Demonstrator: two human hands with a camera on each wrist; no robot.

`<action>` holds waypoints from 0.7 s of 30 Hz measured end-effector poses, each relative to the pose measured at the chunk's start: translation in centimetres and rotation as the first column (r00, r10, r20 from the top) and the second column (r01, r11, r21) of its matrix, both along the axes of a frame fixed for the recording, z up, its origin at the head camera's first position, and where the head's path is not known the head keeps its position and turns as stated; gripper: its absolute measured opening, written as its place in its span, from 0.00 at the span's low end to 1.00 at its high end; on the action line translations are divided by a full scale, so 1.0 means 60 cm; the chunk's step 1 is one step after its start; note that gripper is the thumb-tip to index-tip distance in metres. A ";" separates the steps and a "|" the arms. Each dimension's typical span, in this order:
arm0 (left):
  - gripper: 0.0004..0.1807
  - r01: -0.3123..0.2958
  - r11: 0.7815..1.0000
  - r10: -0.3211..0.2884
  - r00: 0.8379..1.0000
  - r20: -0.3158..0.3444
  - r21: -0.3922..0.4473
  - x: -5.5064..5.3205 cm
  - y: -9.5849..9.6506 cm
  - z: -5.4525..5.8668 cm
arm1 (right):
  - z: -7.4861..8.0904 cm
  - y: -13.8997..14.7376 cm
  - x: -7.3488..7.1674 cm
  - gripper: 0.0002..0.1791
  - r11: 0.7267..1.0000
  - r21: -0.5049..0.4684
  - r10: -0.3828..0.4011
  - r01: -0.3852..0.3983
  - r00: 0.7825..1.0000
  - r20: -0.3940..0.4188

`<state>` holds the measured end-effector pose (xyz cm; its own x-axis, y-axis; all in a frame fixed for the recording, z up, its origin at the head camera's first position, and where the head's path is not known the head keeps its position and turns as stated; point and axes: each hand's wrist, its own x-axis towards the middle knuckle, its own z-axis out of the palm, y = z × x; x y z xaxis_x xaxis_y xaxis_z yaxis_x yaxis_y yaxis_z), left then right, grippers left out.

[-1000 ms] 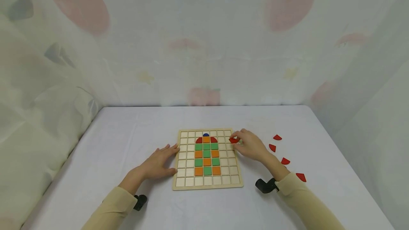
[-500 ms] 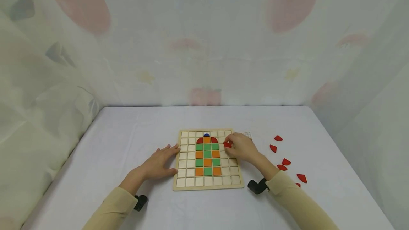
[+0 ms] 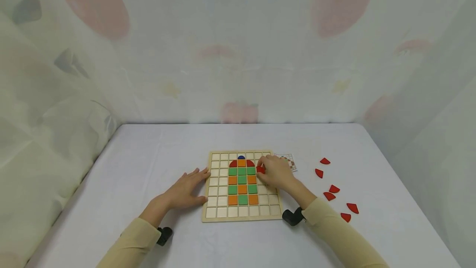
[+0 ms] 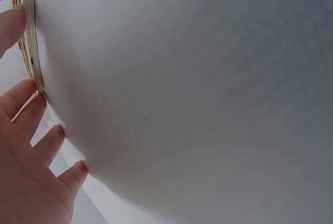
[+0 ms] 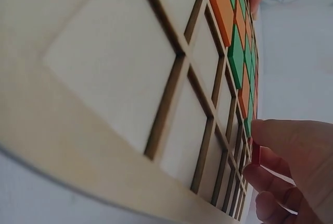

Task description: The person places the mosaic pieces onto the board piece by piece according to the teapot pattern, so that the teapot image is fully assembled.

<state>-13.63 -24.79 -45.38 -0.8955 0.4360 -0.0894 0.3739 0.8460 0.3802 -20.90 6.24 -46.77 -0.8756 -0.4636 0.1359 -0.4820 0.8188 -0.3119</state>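
A wooden grid board [image 3: 217, 213] lies on the white table, with green square tiles [image 3: 242, 199], orange square tiles [image 3: 232, 199], two red quarter-round tiles [image 3: 250, 163] and a blue half-round piece [image 3: 241, 157] in its cells. My right hand [image 3: 277, 173] pinches a red quarter-round tile [image 3: 260, 170] between thumb and fingers, right at the cell beside the top green row. In the right wrist view this red tile [image 5: 255, 152] shows edge-on between the fingertips. My left hand [image 3: 186, 190] rests spread at the board's left edge, thumb and fingertips touching the rim [image 4: 30, 41].
Several loose red quarter-round tiles [image 3: 329, 196] lie scattered on the table [image 3: 148, 156] to the right of the board. A printed pattern card [image 3: 291, 163] lies at the board's upper right, partly covered by the right hand. A patterned white cloth [image 3: 178, 73] hangs behind the table.
My right hand has moved left over the board with the red tile, from its right edge to beside the green row. More of the pattern card and loose tiles show. The left hand stays put.
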 end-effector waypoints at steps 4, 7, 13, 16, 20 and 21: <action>0.40 -0.002 1.000 0.002 1.000 -0.002 0.000 0.001 0.001 0.001 | -0.003 -0.001 0.001 0.14 1.000 0.013 0.000 0.000 1.000 0.000; 0.40 -0.002 1.000 0.002 1.000 -0.002 0.001 0.003 0.003 0.001 | -0.006 -0.001 0.001 0.14 1.000 0.020 0.001 0.000 1.000 -0.014; 0.40 0.002 1.000 -0.002 1.000 0.000 0.008 0.005 0.005 0.003 | -0.007 0.001 0.002 0.13 1.000 -0.001 0.018 -0.018 0.999 -0.044; 0.40 0.002 1.000 -0.002 1.000 -0.002 0.006 0.005 0.006 0.005 | -0.006 0.002 0.003 0.12 1.000 -0.010 0.027 -0.028 0.998 -0.053; 0.40 -0.003 1.000 0.002 1.000 0.003 0.003 0.005 0.006 0.005 | -0.006 0.003 0.003 0.12 0.999 -0.007 0.032 -0.032 0.998 -0.049; 0.40 -0.003 1.000 0.003 1.000 0.005 0.006 0.005 0.007 0.005 | -0.005 0.003 0.003 0.12 0.999 -0.007 0.034 -0.034 0.998 -0.047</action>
<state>-13.35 -24.39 -45.09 -0.8962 0.4341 -0.0917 0.3696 0.8448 0.3869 -20.73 6.43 -47.09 -0.8520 -0.4915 0.1803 -0.5235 0.7995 -0.2945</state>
